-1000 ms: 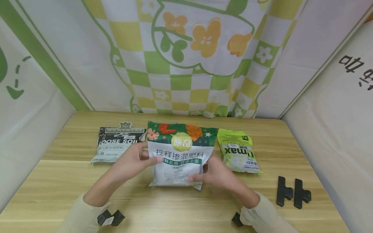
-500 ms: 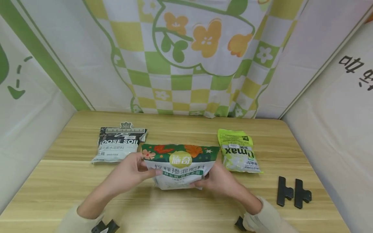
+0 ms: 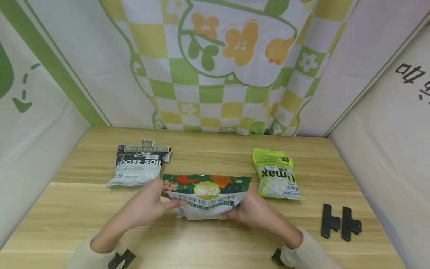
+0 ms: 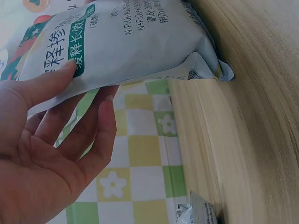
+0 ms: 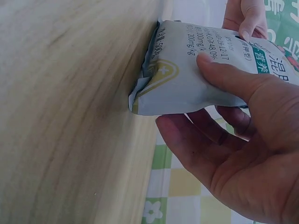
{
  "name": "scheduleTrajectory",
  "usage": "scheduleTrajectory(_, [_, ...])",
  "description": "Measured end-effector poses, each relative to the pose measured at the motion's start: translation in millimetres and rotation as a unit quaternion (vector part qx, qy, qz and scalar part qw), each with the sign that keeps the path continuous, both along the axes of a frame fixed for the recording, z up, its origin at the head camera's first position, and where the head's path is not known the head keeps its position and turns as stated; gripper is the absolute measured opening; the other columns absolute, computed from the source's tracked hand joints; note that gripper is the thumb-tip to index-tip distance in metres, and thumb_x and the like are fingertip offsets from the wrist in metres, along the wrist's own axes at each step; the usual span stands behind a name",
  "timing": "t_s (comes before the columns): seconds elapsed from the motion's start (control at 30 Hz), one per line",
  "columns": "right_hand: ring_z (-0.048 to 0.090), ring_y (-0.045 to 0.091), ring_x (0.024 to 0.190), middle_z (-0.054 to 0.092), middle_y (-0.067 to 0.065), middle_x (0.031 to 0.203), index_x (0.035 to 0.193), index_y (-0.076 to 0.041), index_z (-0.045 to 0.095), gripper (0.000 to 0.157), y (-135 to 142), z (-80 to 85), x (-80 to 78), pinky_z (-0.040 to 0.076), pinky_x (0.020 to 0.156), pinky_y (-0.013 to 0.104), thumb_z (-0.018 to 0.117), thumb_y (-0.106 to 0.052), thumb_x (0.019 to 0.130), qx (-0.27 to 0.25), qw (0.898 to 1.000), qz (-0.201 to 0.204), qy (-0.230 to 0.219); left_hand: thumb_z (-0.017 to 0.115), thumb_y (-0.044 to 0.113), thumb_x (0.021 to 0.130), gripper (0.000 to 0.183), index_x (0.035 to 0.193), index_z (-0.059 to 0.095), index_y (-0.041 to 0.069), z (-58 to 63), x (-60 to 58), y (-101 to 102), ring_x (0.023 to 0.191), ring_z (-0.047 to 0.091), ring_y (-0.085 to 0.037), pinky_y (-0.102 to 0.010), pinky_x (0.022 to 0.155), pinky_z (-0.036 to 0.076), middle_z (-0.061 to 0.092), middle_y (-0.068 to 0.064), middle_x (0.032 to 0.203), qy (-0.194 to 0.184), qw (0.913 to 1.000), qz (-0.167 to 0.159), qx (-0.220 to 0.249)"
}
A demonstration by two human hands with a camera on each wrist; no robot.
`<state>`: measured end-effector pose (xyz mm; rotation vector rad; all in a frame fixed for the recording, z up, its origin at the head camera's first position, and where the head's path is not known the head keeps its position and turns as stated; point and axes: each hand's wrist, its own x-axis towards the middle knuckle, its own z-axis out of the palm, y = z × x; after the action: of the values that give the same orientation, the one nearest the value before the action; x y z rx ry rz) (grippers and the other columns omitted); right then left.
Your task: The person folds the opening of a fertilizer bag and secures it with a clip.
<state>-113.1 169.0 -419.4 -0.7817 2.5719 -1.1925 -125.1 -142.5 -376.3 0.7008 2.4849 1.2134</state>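
Two black clips [image 3: 326, 220] lay near right; both hands clamped one white-and-green bag [image 3: 206, 203], mid-counter [image 3: 215, 246].
Left hand [image 3: 150, 203] and right hand [image 3: 254, 209] each gripped a side, thumbs on the printed front (base contact unclear); beyond, black-and-white bag [image 3: 136, 173] left, lime-green bag [image 3: 277, 173] right, checked curtain [image 3: 209, 93] hung behind.

From afar I see the fertilizer bag [image 3: 205, 203] between the left hand [image 3: 151, 201] and right hand [image 3: 255, 210]; behind it, the LOOSE SOIL bag [image 3: 137, 169] lies left and the Umax bag [image 3: 277, 177] right. On the tabletop [image 3: 201, 246], far right (nearer the front), lie 2 loose clips [image 3: 348, 224].
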Motion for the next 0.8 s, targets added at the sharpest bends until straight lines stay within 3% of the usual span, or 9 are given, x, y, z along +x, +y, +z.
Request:
scheduleTrajectory(0.2, [0.069, 0.004, 0.121, 0.075, -0.018, 0.127, 0.132, -0.033, 0.069, 0.059, 2.5, -0.8, -0.4, 0.055, 0.111, 0.035, 0.092, -0.017, 0.081, 0.01, 1.0, 0.009, -0.003, 0.079, 0.032, 0.094, 0.026, 0.113, 0.078, 0.015, -1.4, -1.5, -1.7, 0.096, 0.075, -0.009, -0.025, 0.078, 0.059, 0.082, 0.002, 0.107, 0.005, 0.9999, -0.012, 0.001])
scheduleTrajectory(0.33, [0.071, 0.005, 0.113, 0.076, -0.015, 0.124, 0.129, -0.032, 0.07, 0.051, 5.5, 1.6, 1.1, 0.059, 0.1, 0.029, 0.09, -0.02, 0.084, -0.012, 0.999, -0.01, -0.036, 0.078, 0.035, 0.095, 0.026, 0.111, 0.076, 0.015, -1.5, -1.9, -2.9, 0.094, 0.076, -0.009, -0.031, 0.085, 0.063, 0.081, 0.004, 0.104, 0.016, 0.9998, -0.012, -0.005])
scheduleTrajectory(0.47, [0.072, 0.011, 0.115, 0.075, -0.006, 0.128, 0.132, -0.024, 0.068, 0.052, 8.1, 7.4, 3.1, 0.061, 0.099, 0.028, 0.089, -0.022, 0.085, -0.084, 0.995, -0.04, -0.034, 0.078, 0.04, 0.094, 0.03, 0.111, 0.077, 0.015, -1.5, -2.2, -3.9, 0.093, 0.076, -0.008, -0.029, 0.085, 0.063, 0.082, 0.004, 0.102, 0.032, 0.9993, -0.019, -0.009])
scheduleTrajectory(0.57, [0.07, 0.014, 0.121, 0.074, 0.002, 0.131, 0.132, -0.017, 0.068, 0.049, 6.9, 11.5, 4.5, 0.059, 0.105, 0.032, 0.087, -0.016, 0.086, -0.159, 0.986, -0.047, -0.006, 0.079, 0.041, 0.093, 0.035, 0.115, 0.077, 0.014, -0.8, -3.5, -3.3, 0.089, 0.075, -0.005, -0.027, 0.08, 0.063, 0.082, 0.003, 0.105, 0.053, 0.9982, -0.028, -0.006])
scheduleTrajectory(0.63, [0.07, 0.014, 0.12, 0.075, 0.005, 0.129, 0.128, -0.014, 0.071, 0.043, 4.9, 13.8, 5.2, 0.059, 0.104, 0.034, 0.085, -0.011, 0.088, -0.196, 0.979, -0.046, 0.008, 0.082, 0.042, 0.091, 0.037, 0.112, 0.076, 0.011, 0.0, -3.6, -2.5, 0.068, 0.064, -0.001, -0.022, 0.064, 0.057, 0.076, 0.006, 0.084, 0.049, 0.9986, -0.021, -0.006])
scheduleTrajectory(0.7, [0.071, 0.014, 0.117, 0.076, 0.007, 0.125, 0.124, -0.012, 0.073, 0.036, 2.0, 15.4, 5.5, 0.06, 0.103, 0.034, 0.083, -0.008, 0.089, -0.219, 0.974, -0.045, 0.024, 0.083, 0.042, 0.089, 0.038, 0.109, 0.076, 0.01, 0.7, -3.9, -0.8, 0.061, 0.051, 0.0, -0.02, 0.055, 0.047, 0.07, 0.007, 0.081, 0.036, 0.9993, -0.012, 0.001])
scheduleTrajectory(0.8, [0.073, 0.012, 0.111, 0.079, 0.01, 0.118, 0.118, -0.01, 0.075, 0.028, -2.7, 18.4, 5.0, 0.062, 0.098, 0.034, 0.081, -0.004, 0.091, -0.237, 0.969, -0.046, 0.047, 0.086, 0.042, 0.087, 0.041, 0.079, 0.058, 0.013, 1.5, -3.6, 2.8, 0.052, 0.025, -0.002, -0.019, 0.046, 0.027, 0.042, 0.009, 0.064, -0.017, 0.9995, 0.02, 0.019])
